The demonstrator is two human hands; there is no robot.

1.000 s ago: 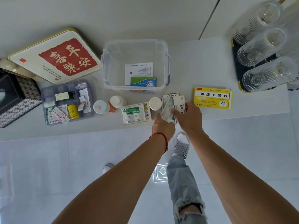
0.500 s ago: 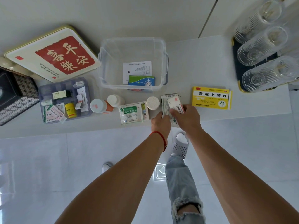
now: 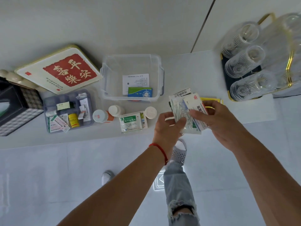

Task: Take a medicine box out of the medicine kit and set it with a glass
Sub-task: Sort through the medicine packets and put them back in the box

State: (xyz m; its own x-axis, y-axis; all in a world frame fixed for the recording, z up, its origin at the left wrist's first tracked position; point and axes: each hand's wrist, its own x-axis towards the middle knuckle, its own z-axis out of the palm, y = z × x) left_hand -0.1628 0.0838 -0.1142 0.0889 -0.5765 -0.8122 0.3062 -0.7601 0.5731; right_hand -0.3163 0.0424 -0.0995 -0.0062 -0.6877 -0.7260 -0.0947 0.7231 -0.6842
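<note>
Head view, medicine boxes (image 3: pixel 187 110) held between both hands (image 3: pixel 192 121)

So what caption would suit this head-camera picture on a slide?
Both hands hold a stack of medicine packets above the counter, clear kit box behind, glasses right.

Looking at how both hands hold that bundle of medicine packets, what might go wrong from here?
The left hand and right hand pinch a loose fanned stack of packets; one may slip out. Moving toward the glasses on the tray, a sleeve-free arm could still knock one, since they stand close together.
</note>
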